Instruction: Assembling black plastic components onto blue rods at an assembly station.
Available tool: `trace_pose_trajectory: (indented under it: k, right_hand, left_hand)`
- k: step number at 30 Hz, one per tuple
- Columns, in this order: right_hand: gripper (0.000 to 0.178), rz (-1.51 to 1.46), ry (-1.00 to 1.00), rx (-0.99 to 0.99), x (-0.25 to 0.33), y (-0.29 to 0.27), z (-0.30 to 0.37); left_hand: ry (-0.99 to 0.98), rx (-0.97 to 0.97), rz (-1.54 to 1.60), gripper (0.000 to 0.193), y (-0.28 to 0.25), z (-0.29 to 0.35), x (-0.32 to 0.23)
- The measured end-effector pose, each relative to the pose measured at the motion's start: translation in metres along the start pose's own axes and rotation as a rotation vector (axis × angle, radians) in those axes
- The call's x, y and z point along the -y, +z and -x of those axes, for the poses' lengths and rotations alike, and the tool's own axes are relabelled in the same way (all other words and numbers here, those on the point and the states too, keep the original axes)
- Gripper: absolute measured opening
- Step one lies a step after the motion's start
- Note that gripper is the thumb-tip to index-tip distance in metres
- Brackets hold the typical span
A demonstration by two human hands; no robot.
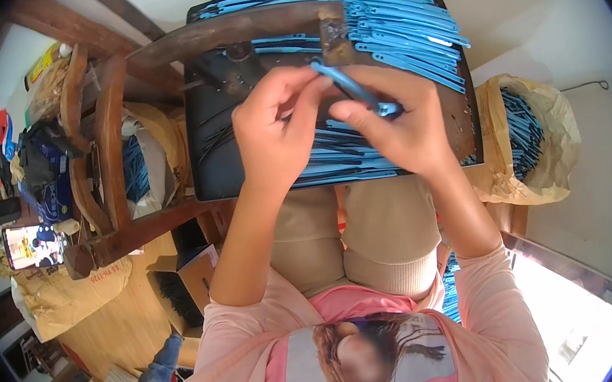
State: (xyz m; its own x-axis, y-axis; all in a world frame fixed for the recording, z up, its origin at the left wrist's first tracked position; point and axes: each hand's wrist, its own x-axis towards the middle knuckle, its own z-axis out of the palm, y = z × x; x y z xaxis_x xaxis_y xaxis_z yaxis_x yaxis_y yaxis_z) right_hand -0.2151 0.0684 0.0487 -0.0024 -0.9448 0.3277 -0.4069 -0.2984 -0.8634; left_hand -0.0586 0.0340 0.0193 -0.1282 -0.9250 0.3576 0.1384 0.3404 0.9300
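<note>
My left hand (275,128) and my right hand (406,117) meet above a black tray. Between them runs a slim, shiny blue strip (349,86), tilted down to the right. The right hand's thumb and fingers are closed around its lower part, where a small rounded end shows. At its upper end the left fingertips pinch together against it, partly hidden by the hand. Beneath the hands lie blue and black strips (344,159). A thick pile of flat blue strips with holed ends (405,35) covers the tray's far right.
A dark wooden bar with a metal block (335,35) reaches across the tray (222,177). Paper sacks of strips stand at the right (564,126) and left (162,169). A wooden frame (114,136), a lit phone (34,246) and a cardboard box (199,277) are leftward.
</note>
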Motion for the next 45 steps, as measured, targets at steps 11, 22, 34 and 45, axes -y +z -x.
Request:
trace_pose_trajectory:
  k: [11, 22, 34, 45]
  right_hand:
    - [0.02, 0.243, 0.003, -0.08, 0.0, -0.001, 0.01]
    - [0.01, 0.636, -0.195, -0.252, -0.022, -0.082, 0.023]
    - [0.02, 0.997, 0.037, 0.081, -0.056, -0.106, 0.022]
    - [0.021, 0.751, 0.164, 0.207, -0.037, -0.111, 0.024]
  left_hand:
    - [0.077, 0.163, -0.312, 0.012, 0.001, 0.012, -0.015]
    - [0.224, 0.15, -0.812, 0.016, -0.065, 0.012, -0.022]
    - [0.222, 0.262, -1.071, 0.021, -0.075, 0.006, -0.017]
    - [0.262, 0.31, -1.13, 0.021, -0.076, 0.008, -0.021]
